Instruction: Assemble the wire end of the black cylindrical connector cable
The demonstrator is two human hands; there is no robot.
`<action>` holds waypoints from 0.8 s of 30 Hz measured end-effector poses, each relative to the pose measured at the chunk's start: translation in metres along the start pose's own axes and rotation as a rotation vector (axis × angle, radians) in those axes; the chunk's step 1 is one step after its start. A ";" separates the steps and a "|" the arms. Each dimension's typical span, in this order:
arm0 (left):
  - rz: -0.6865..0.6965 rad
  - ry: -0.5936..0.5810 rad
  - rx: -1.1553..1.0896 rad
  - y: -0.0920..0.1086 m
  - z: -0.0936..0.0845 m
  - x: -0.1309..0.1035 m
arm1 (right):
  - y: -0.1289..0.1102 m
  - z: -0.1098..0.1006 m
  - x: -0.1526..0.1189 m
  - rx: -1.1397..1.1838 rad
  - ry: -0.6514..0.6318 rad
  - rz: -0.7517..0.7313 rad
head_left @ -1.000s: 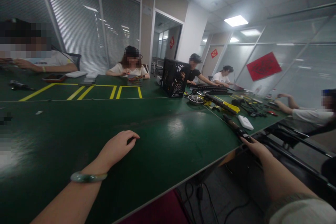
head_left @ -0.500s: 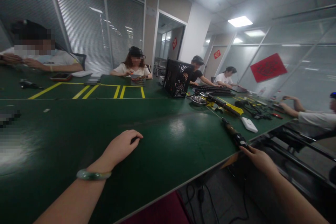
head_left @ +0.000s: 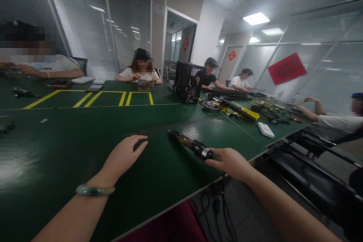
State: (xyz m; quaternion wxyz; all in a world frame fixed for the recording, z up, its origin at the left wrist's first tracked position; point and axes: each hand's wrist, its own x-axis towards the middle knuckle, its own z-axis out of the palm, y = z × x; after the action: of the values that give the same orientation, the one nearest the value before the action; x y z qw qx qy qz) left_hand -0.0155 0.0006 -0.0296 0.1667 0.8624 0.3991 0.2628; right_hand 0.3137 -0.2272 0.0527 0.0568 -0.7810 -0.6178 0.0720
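Observation:
My right hand (head_left: pixel 231 162) grips the near end of a long black cylindrical tool (head_left: pixel 188 144) with a brownish middle section and a pale label. Its exact kind I cannot make out. The tool points away to the left, over the green table (head_left: pixel 85 128) or lying on it; which one I cannot tell. To its left, my left hand (head_left: pixel 124 155) is open over the table, thumb and fingers apart, holding nothing. A green bangle (head_left: pixel 95 190) circles that wrist. A dark cord (head_left: pixel 224 187) hangs below my right hand; whether it joins the tool is hidden.
Ahead stands a black computer case (head_left: pixel 189 82). To its right are a metal bowl (head_left: pixel 211 106), another long dark tool (head_left: pixel 239 109) and a white box (head_left: pixel 266 130). Yellow tape (head_left: pixel 107 92) marks the far left. Several people sit around the table.
My right hand has brought the black tool leftward from the table's right edge, in front of me. The fingers of my left hand have spread apart. The view has shifted slightly.

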 end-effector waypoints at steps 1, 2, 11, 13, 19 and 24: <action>-0.023 0.052 0.011 0.001 -0.004 -0.001 | -0.016 0.001 0.011 0.000 -0.014 -0.056; -0.040 0.113 0.029 0.003 -0.009 -0.002 | -0.031 0.003 0.023 0.000 -0.025 -0.123; 0.046 0.381 0.130 0.020 -0.033 -0.009 | -0.159 0.040 0.134 0.061 -0.179 -0.514; 0.047 0.327 0.103 0.019 -0.029 -0.008 | -0.180 0.051 0.152 0.098 -0.164 -0.554; 0.047 0.151 0.080 0.007 -0.017 -0.002 | -0.195 0.072 0.179 0.290 -0.095 -0.505; 0.057 0.132 0.121 0.000 -0.012 0.004 | -0.156 0.054 0.178 0.440 -0.113 -0.454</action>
State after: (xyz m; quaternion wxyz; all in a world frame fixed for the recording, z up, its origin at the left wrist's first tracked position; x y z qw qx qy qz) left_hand -0.0197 0.0044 -0.0187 0.0802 0.8627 0.3998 0.2992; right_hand 0.1950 -0.0181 0.0201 0.2044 -0.5870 -0.7480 0.2326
